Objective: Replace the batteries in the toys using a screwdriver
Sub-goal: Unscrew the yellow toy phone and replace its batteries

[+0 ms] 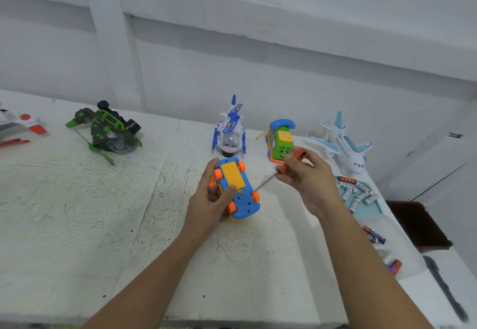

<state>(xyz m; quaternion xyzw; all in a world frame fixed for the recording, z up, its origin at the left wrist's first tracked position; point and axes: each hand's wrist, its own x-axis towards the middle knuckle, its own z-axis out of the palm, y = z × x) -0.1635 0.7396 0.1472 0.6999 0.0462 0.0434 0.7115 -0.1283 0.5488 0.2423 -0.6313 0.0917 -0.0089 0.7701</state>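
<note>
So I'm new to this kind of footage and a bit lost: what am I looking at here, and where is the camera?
No machine here: a camera worn on a person's head looks down at their two bare hands. The left hand grips an upturned toy car; the right hand holds a screwdriver, its tip near the car's underside. On the white table are a green helicopter, a white helicopter, a toy phone and a plane, with loose batteries at the right.
</note>
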